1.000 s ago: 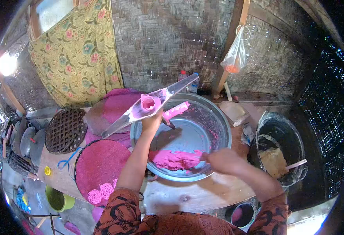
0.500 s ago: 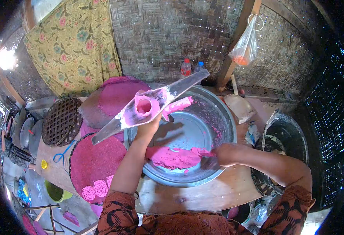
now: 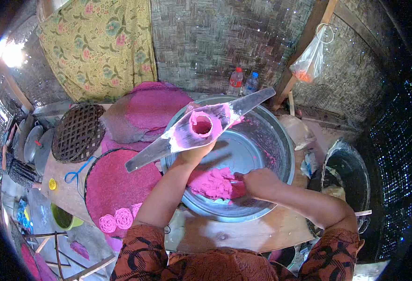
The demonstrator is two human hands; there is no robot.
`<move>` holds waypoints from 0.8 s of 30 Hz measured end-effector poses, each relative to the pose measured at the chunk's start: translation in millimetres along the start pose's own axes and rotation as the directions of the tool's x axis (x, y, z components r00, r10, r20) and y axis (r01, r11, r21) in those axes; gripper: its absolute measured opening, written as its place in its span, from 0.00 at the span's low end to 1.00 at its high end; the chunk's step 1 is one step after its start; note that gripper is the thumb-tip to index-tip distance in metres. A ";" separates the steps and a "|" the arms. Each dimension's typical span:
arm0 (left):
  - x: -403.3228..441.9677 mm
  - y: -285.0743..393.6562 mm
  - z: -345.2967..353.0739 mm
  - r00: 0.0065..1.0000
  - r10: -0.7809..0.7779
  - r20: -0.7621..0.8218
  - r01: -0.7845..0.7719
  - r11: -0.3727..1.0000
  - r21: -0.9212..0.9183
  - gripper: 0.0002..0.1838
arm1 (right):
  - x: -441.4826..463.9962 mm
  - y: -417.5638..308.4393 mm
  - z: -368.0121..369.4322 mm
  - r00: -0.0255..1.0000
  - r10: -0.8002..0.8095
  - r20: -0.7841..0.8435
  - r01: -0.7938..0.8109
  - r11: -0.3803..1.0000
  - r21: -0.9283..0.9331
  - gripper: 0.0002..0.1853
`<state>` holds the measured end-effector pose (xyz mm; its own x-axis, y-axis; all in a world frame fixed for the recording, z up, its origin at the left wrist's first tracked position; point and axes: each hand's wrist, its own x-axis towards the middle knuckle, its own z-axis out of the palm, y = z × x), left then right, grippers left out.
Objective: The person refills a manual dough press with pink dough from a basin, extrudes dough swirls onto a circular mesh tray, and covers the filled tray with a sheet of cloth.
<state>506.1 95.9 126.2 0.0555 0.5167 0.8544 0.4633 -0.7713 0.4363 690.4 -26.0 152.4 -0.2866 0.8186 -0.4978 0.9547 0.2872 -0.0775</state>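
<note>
Centre of frame, my left hand (image 3: 197, 153) is clasping stiff, likely slippery press (image 3: 181, 136) below rim; right hand (image 3: 261, 184) is curling fingers at soft, sticky-looking dough (image 3: 213, 182), pinch unclear.

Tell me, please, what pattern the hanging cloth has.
The hanging cloth has pink and blue-green flowers on yellow, seen best in the head view.

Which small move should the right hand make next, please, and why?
Probably the right hand should lift a small portion of the soft pink dough towards the long, pink-smeared tool with a round opening. The left hand holds this tool above the wide grey basin, the opening looks hollow, and the right hand is already at the dough.
</note>
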 end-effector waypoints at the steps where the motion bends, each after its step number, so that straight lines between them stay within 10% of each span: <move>1: 4.2 2.0 -4.3 1.000 0.007 0.005 -0.007 1.000 -0.004 0.16 | -6.6 0.5 -0.1 0.999 0.001 -0.037 -0.004 0.997 -0.075 0.20; 6: 17.8 6.8 -34.4 0.949 0.312 0.043 -0.305 0.877 0.371 0.11 | -44.2 29.0 -13.1 0.984 0.174 -0.036 -0.177 0.952 -0.250 0.17; 12: 120.4 53.3 -159.6 0.927 -0.066 -0.369 -0.114 0.888 -0.445 0.09 | -151.4 23.4 -101.6 0.946 0.247 -0.210 -0.242 0.969 0.050 0.19; 14: 144.2 66.8 -205.0 0.912 0.121 -0.392 -0.228 0.944 -0.239 0.06 | -184.4 0.4 -123.9 0.941 0.191 -0.280 -0.159 0.978 0.135 0.19; 15: 150.9 70.3 -226.4 0.893 0.282 -0.350 -0.300 0.954 0.002 0.05 | -199.0 -18.5 -134.8 0.943 0.147 -0.297 -0.066 0.961 0.269 0.18; 19: 147.9 33.2 -269.2 0.945 0.319 0.065 -0.301 0.931 -0.205 0.06 | -226.3 -98.0 -160.2 0.900 -0.043 -0.433 0.238 0.881 0.409 0.15; 24: 99.3 7.3 -343.3 0.935 0.054 0.349 -0.067 0.997 0.027 0.14 | -179.0 -197.5 -153.6 0.807 -0.105 -0.582 0.498 0.649 0.575 0.17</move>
<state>211.3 14.0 311.2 0.3857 0.5718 0.7241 0.4825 -0.7940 0.3699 541.0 -152.9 389.5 -0.3773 0.9197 0.1090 0.5225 0.3086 -0.7948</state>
